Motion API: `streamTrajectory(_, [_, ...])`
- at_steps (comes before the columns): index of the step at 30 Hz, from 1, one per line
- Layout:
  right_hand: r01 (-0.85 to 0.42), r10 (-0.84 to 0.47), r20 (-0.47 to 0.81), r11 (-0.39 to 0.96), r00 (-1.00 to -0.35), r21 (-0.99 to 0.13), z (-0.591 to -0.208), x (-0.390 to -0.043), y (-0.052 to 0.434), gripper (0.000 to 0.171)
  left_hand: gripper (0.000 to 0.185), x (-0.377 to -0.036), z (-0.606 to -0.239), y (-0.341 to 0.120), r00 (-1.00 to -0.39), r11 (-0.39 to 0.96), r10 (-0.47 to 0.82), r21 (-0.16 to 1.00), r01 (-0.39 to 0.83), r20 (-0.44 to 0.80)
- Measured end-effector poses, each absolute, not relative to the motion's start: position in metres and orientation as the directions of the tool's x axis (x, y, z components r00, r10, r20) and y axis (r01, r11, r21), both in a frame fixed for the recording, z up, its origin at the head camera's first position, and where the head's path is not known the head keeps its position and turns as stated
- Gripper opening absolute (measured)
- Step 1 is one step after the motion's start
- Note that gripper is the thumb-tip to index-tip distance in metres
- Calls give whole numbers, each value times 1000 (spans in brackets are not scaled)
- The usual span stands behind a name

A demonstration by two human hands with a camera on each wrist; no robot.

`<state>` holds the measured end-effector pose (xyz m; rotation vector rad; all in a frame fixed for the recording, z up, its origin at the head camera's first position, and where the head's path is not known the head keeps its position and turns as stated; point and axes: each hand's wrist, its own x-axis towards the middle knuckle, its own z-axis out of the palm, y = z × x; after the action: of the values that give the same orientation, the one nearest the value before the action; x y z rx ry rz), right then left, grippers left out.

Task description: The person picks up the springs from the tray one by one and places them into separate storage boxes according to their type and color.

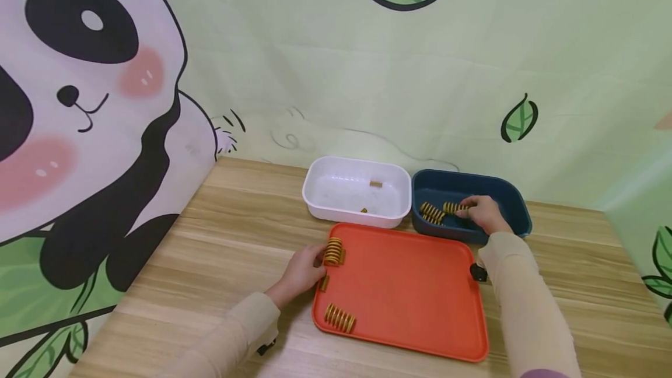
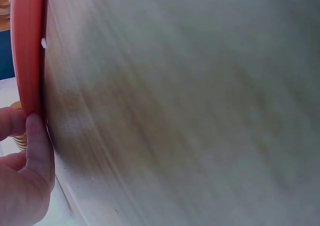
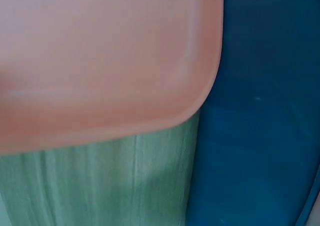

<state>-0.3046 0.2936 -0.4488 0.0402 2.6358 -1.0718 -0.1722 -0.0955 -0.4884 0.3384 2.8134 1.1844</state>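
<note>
Reference: red tray (image 1: 404, 290), smooth, shallow, a round-cornered rectangle with raised rim. Ridged coils (image 1: 339, 318), golden-brown with dark grooves, roughly cylindrical, lie at the tray's near-left and far-left corners. Small brown pieces (image 1: 324, 283), stubby, lie along its left edge. Beyond the tray's far edge, side by side: white bin (image 1: 357, 216), glossy, to the left; navy bin (image 1: 472, 177) to the right, both round-cornered.

Right hand (image 1: 485, 213): beyond the tray's far-right part, inside the navy bin, thumb and finger pinching one coil. Left hand (image 1: 303, 273): at the tray's left rim, fingers bent, a fingertip touching the rim beside the far-left coil; cannot tell whether it grips either.

Surface: wood-grain table (image 1: 252, 209) under the tray. Wall (image 1: 294, 34) beyond it: pale green, faintly creased, leaf-printed; panda print (image 1: 100, 86) left of the tray.

Counts: tray, 1; bins, 2; coils, 2 on tray, at least 3 in navy bin, pinched one included; brown pieces, 2 on tray, 2 in white bin.
</note>
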Motion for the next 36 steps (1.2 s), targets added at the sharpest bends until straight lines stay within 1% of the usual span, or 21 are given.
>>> streamTrajectory(5, [134,-86,-288,735,-954,-665,-449,-305,293,43,49,-172,-489,-96,-972,684,231,706,186,32])
streamTrajectory(11, [126,-99,-282,724,-954,-678,-450,-306,295,39,49,-172,-487,-95,-973,685,227,704,187,38])
streamTrajectory(15, [140,-74,-270,709,-960,-691,-450,-305,294,37,49,-172,-487,-95,-972,685,232,702,195,44])
streamTrajectory(20, [147,-22,-224,693,-974,-705,-447,-303,293,35,49,-171,-487,-96,-970,680,239,704,204,50])
streamTrajectory(24, [109,-22,-172,697,-985,-709,-441,-300,294,33,50,-172,-488,-95,-969,677,240,707,204,49])
streamTrajectory(31, [3,-88,-92,705,-992,-709,-430,-288,301,34,50,-174,-491,-95,-971,682,236,706,191,35])
streamTrajectory(36, [-22,-110,-80,707,-991,-707,-426,-281,305,34,50,-175,-491,-94,-973,683,231,708,180,25])
